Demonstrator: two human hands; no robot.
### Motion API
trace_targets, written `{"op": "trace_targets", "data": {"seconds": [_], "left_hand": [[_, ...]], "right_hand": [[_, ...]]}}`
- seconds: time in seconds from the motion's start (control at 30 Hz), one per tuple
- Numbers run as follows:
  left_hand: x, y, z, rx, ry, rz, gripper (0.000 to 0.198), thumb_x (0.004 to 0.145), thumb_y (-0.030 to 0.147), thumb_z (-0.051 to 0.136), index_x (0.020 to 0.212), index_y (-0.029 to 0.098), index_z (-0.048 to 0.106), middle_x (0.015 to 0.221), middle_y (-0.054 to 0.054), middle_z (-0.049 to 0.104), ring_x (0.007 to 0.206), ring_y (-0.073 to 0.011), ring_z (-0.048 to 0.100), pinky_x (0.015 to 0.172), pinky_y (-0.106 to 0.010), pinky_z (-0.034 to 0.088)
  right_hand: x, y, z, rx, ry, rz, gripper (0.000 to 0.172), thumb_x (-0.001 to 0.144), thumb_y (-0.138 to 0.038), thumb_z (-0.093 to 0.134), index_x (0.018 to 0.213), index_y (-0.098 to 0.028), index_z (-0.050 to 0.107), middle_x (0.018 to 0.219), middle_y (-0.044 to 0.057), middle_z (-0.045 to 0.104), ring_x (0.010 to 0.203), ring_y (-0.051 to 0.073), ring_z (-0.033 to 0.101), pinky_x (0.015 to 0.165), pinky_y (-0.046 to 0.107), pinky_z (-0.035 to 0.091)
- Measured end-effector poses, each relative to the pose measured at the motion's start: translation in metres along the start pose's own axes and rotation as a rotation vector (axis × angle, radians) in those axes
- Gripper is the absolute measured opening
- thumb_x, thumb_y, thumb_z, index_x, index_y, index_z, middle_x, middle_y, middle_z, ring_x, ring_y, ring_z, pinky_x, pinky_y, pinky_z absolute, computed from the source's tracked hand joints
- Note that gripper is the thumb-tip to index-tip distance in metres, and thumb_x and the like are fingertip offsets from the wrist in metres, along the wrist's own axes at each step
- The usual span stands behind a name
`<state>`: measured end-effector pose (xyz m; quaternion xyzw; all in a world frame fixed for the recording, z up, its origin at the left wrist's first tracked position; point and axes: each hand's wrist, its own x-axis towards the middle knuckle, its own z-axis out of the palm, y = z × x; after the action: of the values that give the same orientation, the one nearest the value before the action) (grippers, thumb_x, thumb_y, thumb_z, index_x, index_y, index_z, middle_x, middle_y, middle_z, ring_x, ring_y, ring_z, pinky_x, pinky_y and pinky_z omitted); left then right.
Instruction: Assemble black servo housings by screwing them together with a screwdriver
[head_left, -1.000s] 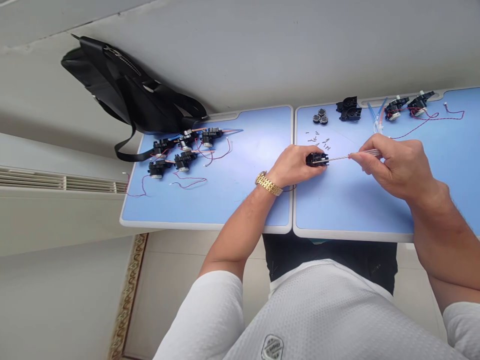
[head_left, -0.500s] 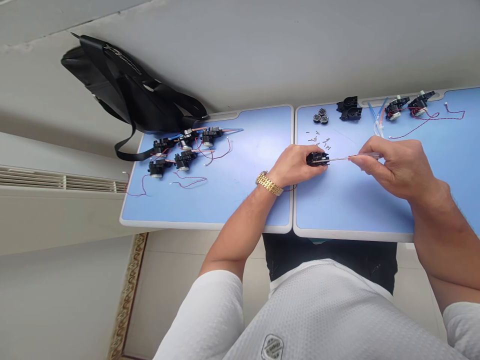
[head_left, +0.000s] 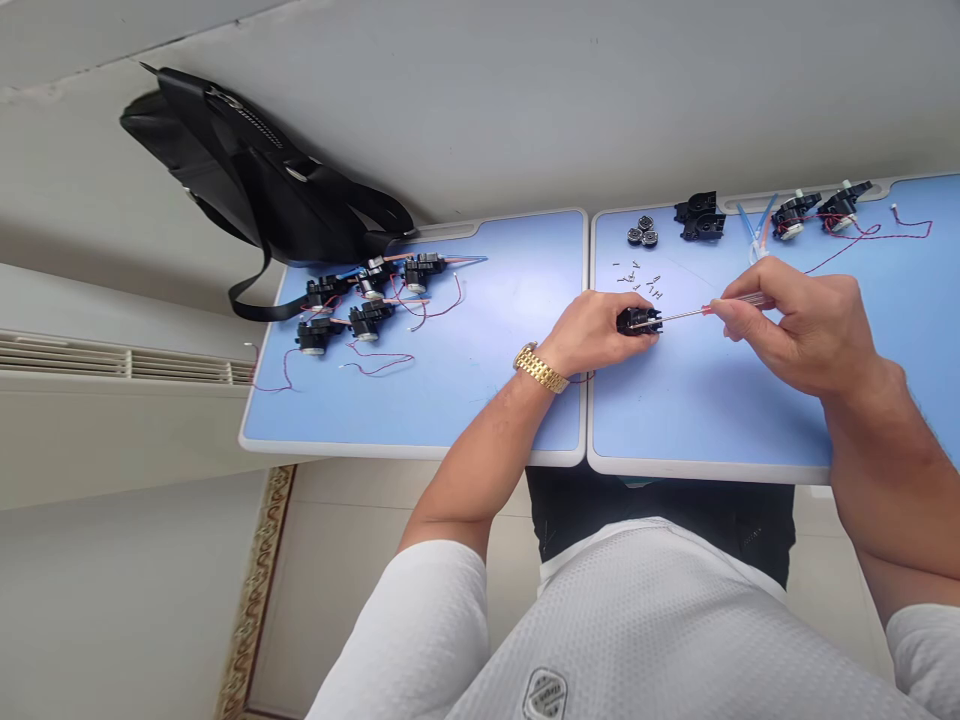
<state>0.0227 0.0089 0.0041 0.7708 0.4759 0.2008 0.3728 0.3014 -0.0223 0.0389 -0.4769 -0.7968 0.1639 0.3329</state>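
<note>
- Blue two-panel worktop: five wired black units on the left panel, two more at the right panel's far edge.
- Beside those lie unwired black housings, metal discs and loose screws.
- Left hand: wrapped closed around a black housing, held just above the right panel.
- Right hand: fingers pinched together on a thin screwdriver, its tip meeting that housing.

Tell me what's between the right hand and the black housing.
In the head view, a thin metal screwdriver shaft spans the stretch from the right hand to the black housing, with the blue desk beneath it.
</note>
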Motion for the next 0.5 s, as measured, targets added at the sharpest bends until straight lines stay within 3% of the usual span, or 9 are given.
{"op": "trace_targets", "data": {"seconds": [0.1,0.17,0.37,0.5], "left_hand": [[0.0000,0.0000,0.0003,0.008,0.001,-0.001,0.031,0.092,0.035,0.083,0.119,0.022,0.089,0.099,-0.003,0.089,0.082,-0.0187,0.076,0.077,-0.034,0.055],[0.0000,-0.0006,0.0002,0.008,0.003,-0.002,0.031,0.091,0.036,0.082,0.118,0.022,0.089,0.098,-0.003,0.089,0.083,-0.0189,0.076,0.077,-0.035,0.055],[0.0004,-0.0019,-0.0010,-0.003,0.027,-0.010,0.030,0.091,0.037,0.081,0.115,0.022,0.088,0.097,-0.003,0.088,0.084,-0.0187,0.076,0.080,-0.034,0.056],[0.0007,-0.0012,-0.0005,0.012,0.021,-0.009,0.030,0.091,0.037,0.081,0.115,0.022,0.088,0.098,-0.003,0.089,0.083,-0.0189,0.076,0.079,-0.034,0.056]], "right_hand": [[0.0004,0.0038,0.0004,-0.043,0.009,-0.008,0.044,0.115,-0.063,0.064,0.086,-0.031,0.069,0.060,-0.002,0.070,0.053,0.022,0.066,0.054,0.040,0.043],[0.0010,0.0042,0.0010,-0.014,-0.001,-0.017,0.046,0.116,-0.064,0.062,0.086,-0.030,0.069,0.060,-0.002,0.070,0.050,0.020,0.064,0.054,0.039,0.044],[0.0027,-0.0006,0.0014,0.118,-0.061,-0.039,0.025,0.111,-0.055,0.069,0.110,-0.031,0.073,0.088,0.002,0.084,0.081,0.028,0.084,0.067,0.039,0.057],[0.0016,0.0015,0.0025,0.101,-0.040,-0.048,0.026,0.113,-0.055,0.066,0.102,-0.032,0.069,0.079,-0.001,0.080,0.071,0.024,0.078,0.065,0.038,0.054]]}}
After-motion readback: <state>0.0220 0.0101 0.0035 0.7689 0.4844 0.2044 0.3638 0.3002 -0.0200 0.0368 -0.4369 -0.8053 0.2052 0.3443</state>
